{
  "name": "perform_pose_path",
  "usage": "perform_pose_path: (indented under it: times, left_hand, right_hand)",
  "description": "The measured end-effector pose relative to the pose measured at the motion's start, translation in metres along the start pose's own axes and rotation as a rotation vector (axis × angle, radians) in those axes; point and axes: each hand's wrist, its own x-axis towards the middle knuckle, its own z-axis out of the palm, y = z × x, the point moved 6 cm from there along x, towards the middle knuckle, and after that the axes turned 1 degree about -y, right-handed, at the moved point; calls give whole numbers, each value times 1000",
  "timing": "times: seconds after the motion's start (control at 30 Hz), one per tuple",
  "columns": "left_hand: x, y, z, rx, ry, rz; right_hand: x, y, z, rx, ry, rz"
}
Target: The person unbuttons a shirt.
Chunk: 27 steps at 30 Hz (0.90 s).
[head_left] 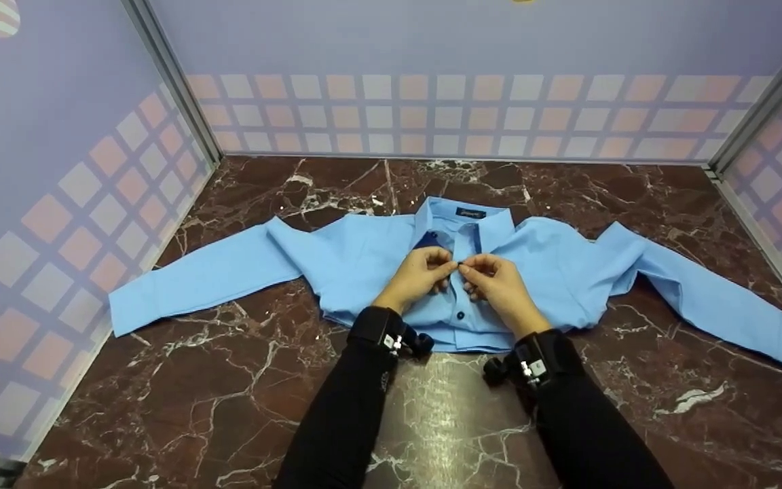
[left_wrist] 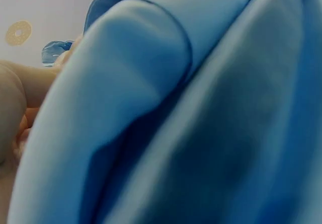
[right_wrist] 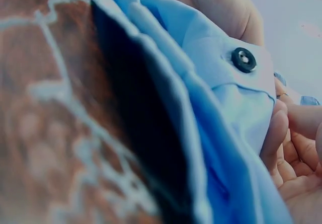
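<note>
A light-blue button-up shirt (head_left: 364,265) lies spread front side up, its collar (head_left: 497,231) at the far side. At the middle of its front, my left hand (head_left: 417,277) and right hand (head_left: 501,288) meet, thumb and fingertips pinching the front edge around a small dark button (head_left: 460,264). Below them on the front strip sits another dark button (head_left: 460,315), and one more (head_left: 433,235) is near the collar. Raised cloth (left_wrist: 126,68) fills most of the left wrist view. A dark four-hole button (right_wrist: 244,60) shows closely in the right wrist view.
Under the shirt is a dark red-brown marbled table (head_left: 214,380). Both sleeves stretch outward, the left one (head_left: 201,278) and the right one (head_left: 723,305) close to the side panels. A lilac back panel (head_left: 432,47) with pink and white squares borders the far edge.
</note>
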Motion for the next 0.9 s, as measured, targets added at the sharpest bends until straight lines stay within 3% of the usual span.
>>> perform_pose_path:
  times: [0.3, 0.57, 0.9]
  left_hand:
    - [-4, -4, 3, 41, -14, 21]
    - [-1, 2, -7, 47, 16, 29]
    - [0, -1, -1, 26, 25, -10]
  right_hand:
    - [-7, 3, 3, -100, 2, 54]
    - [1, -4, 7, -137, -11, 19]
    - [-1, -2, 4, -183, -11, -4]
